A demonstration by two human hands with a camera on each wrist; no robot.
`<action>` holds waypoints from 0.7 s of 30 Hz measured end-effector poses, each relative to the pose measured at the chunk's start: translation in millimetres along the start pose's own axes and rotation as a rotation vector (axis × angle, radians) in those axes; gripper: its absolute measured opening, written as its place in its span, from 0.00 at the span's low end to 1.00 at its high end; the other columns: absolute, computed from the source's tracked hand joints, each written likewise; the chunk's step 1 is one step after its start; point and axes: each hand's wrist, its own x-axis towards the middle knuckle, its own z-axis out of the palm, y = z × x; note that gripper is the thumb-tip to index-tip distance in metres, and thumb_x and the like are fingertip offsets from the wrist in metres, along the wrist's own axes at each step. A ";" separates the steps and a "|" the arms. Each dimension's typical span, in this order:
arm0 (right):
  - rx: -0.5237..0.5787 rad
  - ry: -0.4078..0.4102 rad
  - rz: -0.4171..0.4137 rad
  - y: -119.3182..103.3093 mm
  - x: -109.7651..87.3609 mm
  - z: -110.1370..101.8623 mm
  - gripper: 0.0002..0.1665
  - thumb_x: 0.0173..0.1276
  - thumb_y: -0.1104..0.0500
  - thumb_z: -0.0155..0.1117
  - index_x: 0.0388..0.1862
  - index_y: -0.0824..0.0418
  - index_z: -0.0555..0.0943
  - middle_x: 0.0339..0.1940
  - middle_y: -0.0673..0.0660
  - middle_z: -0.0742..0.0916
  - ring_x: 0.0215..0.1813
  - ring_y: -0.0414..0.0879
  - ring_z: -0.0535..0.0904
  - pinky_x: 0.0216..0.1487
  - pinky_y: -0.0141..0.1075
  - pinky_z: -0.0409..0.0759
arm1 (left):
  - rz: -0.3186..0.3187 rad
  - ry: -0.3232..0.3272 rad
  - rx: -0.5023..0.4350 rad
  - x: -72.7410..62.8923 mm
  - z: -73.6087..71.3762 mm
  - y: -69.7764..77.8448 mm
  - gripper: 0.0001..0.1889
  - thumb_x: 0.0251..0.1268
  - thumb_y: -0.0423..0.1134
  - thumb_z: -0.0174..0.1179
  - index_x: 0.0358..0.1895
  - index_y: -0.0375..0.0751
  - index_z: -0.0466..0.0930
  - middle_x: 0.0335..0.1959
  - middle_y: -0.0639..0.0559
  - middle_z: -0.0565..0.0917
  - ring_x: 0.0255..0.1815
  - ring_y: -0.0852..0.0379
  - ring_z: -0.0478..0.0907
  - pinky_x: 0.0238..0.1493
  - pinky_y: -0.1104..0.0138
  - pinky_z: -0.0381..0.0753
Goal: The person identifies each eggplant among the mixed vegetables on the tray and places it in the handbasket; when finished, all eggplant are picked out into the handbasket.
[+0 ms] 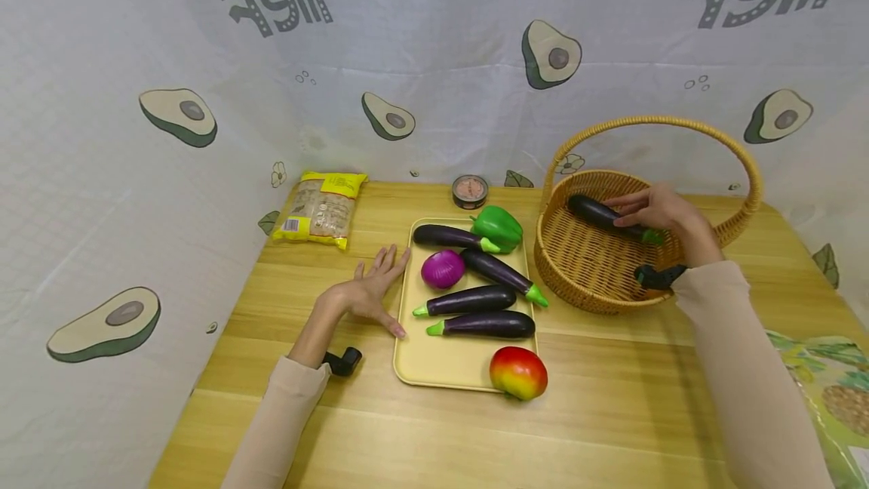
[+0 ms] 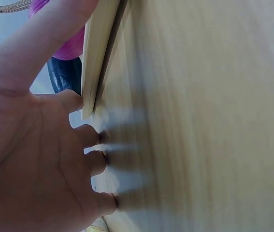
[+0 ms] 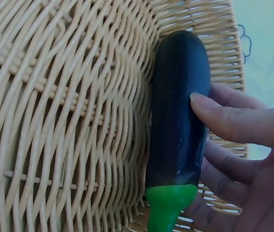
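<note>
Inside the wicker basket (image 1: 569,281), my right hand (image 1: 658,211) holds an eggplant (image 1: 589,210) with a green stem. From the right wrist view, the thumb lies on the near side of this eggplant (image 3: 178,111), the other fingers behind it, and it lies against the basket's weave. My left hand (image 1: 363,294) spreads its fingers at the left edge of the pale yellow tray (image 1: 434,367), with fingertips on the table and the thumb by the rim. On the tray are several eggplants (image 1: 485,324), a purple onion (image 1: 443,269), a green bell pepper (image 1: 498,228) and, overhanging the lower right corner, a red-yellow mango (image 1: 518,372).
A yellow packet (image 1: 319,210) lies at the back left of the wooden table (image 1: 434,444). A small round tin (image 1: 470,191) sits behind the tray. The basket's tall handle (image 1: 645,121) arches above it. Another printed bag (image 1: 831,391) is at the right edge.
</note>
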 end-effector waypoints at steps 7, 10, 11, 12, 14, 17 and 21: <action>0.019 -0.005 0.032 3.1 3.3 1.9 0.32 0.75 0.58 0.67 0.74 0.67 0.72 0.67 0.77 0.79 0.67 0.77 0.73 0.58 0.58 0.82 | -0.002 0.003 0.004 -1.7 0.6 0.1 0.78 0.46 0.57 0.82 0.84 0.49 0.22 0.84 0.39 0.20 0.85 0.42 0.16 0.81 0.35 0.22; 0.029 -0.004 0.039 3.9 3.6 2.7 0.33 0.75 0.60 0.66 0.75 0.68 0.70 0.68 0.78 0.78 0.66 0.77 0.73 0.58 0.59 0.82 | 0.000 0.002 0.008 -1.7 1.0 0.3 0.78 0.46 0.58 0.82 0.84 0.49 0.22 0.84 0.38 0.21 0.85 0.41 0.16 0.81 0.36 0.22; 0.028 -0.003 0.039 3.9 3.4 2.9 0.33 0.76 0.60 0.65 0.75 0.68 0.70 0.68 0.79 0.77 0.66 0.77 0.73 0.59 0.60 0.82 | -0.001 0.001 0.008 -1.9 1.0 0.4 0.77 0.46 0.57 0.82 0.84 0.49 0.22 0.84 0.38 0.21 0.85 0.41 0.16 0.81 0.36 0.22; 0.031 -0.005 0.035 3.6 3.1 3.2 0.33 0.76 0.61 0.65 0.75 0.69 0.69 0.68 0.79 0.77 0.66 0.78 0.72 0.60 0.62 0.80 | -0.001 0.001 0.007 -2.0 1.0 0.5 0.77 0.47 0.57 0.82 0.84 0.49 0.22 0.84 0.38 0.21 0.85 0.41 0.16 0.81 0.36 0.22; 0.045 -0.003 0.031 2.8 2.2 3.6 0.32 0.76 0.62 0.64 0.75 0.70 0.68 0.67 0.79 0.78 0.67 0.78 0.72 0.63 0.65 0.78 | -0.002 0.001 0.008 -2.4 0.5 1.1 0.77 0.47 0.57 0.81 0.84 0.49 0.22 0.84 0.38 0.21 0.85 0.41 0.16 0.81 0.36 0.22; 0.046 0.002 0.018 -0.1 0.3 4.1 0.32 0.76 0.64 0.63 0.75 0.71 0.68 0.65 0.78 0.80 0.65 0.77 0.74 0.62 0.61 0.81 | -0.003 0.000 0.008 -2.8 0.0 1.9 0.77 0.47 0.57 0.81 0.84 0.49 0.22 0.84 0.38 0.20 0.85 0.41 0.16 0.81 0.35 0.22; 0.015 -0.002 0.000 -7.9 -3.6 3.7 0.33 0.78 0.61 0.62 0.76 0.71 0.67 0.66 0.79 0.79 0.59 0.72 0.78 0.46 0.48 0.83 | -0.003 -0.002 0.012 -2.6 -0.1 2.0 0.77 0.47 0.58 0.81 0.84 0.49 0.22 0.84 0.38 0.20 0.85 0.41 0.16 0.81 0.35 0.23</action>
